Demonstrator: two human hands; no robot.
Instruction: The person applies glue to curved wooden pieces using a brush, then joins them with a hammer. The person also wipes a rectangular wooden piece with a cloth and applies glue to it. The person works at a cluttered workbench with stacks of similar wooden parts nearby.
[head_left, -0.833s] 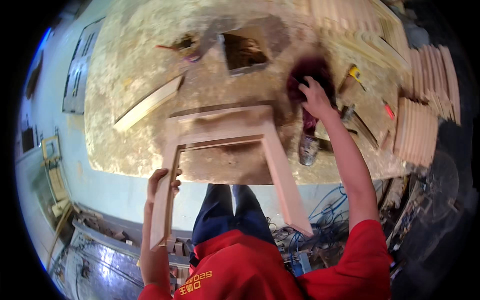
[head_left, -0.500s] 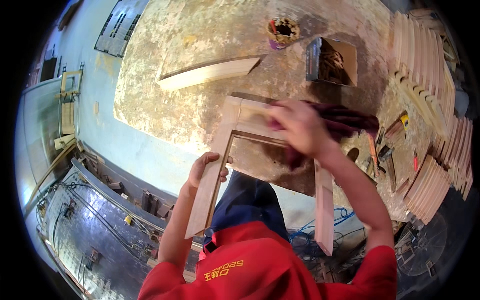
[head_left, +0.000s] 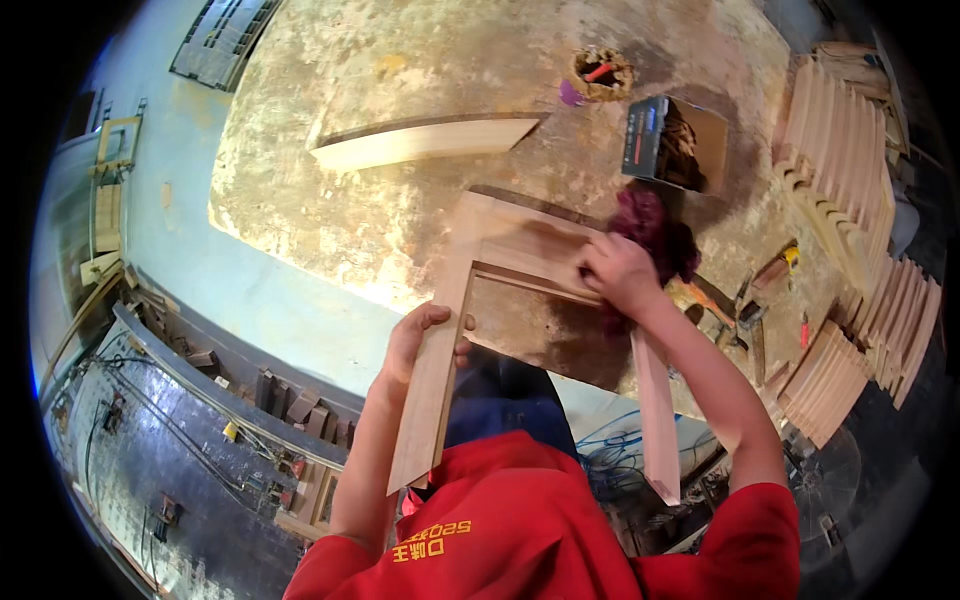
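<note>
A pale three-sided wooden frame (head_left: 528,246) lies partly on the worktable, its two legs reaching past the near edge toward my body. My left hand (head_left: 412,342) is closed around the left leg, with the thumb on top and fingertips showing at the inner edge. At the right end of the crosspiece, my right hand (head_left: 622,272) is closed on a dark maroon cloth (head_left: 650,228). The cloth bunches beyond the hand and hangs behind it, covering the right corner joint. Beyond the frame lies a loose, slightly curved wooden piece (head_left: 425,143).
At the far side stand a glue-crusted pot (head_left: 603,76) with a red handle and an open cardboard box (head_left: 668,142). Hand tools, including a hammer (head_left: 712,302), lie at right near stacked curved wooden parts (head_left: 835,140). Blue hose (head_left: 615,440) coils below the table.
My right hand has moved right along the crosspiece with the cloth, uncovering more wood. The left hand keeps its hold on the left leg. The whole view has shifted slightly.
</note>
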